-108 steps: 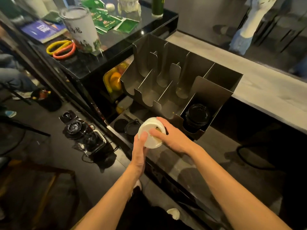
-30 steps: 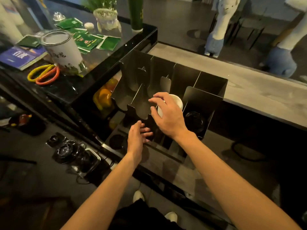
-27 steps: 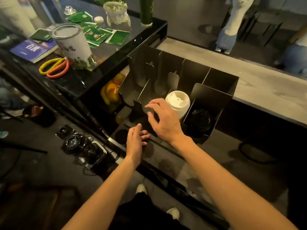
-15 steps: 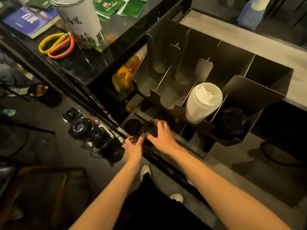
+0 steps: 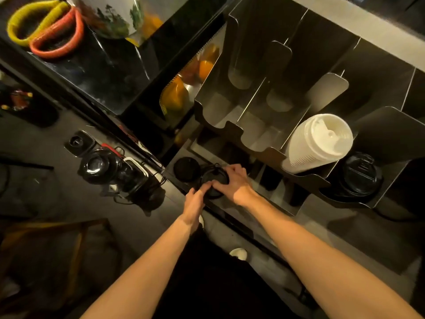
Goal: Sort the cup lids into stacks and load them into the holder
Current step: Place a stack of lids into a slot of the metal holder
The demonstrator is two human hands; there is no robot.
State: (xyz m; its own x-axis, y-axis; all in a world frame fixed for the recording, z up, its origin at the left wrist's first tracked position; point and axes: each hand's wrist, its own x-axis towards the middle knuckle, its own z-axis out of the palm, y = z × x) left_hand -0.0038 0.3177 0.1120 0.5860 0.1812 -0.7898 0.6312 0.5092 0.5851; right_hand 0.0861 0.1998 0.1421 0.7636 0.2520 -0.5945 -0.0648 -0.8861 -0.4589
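A metal lid holder (image 5: 264,93) with several slanted slots stands on the counter. A stack of white lids (image 5: 318,143) lies in one slot and a stack of black lids (image 5: 357,177) in the slot to its right. Below the holder's front, on the counter edge, my right hand (image 5: 234,184) and my left hand (image 5: 195,201) both grip a black lid (image 5: 212,178). Another black lid (image 5: 186,169) lies just left of it.
A black shelf at upper left carries yellow and orange rings (image 5: 46,28) and a printed white canister (image 5: 115,17). Oranges (image 5: 177,93) sit in a perforated tray beside the holder. Blender parts (image 5: 108,166) stand on the floor at left.
The white lid stack went from my hands into a holder slot. Both hands then dropped to the counter edge and took hold of a black lid. The view has moved closer.
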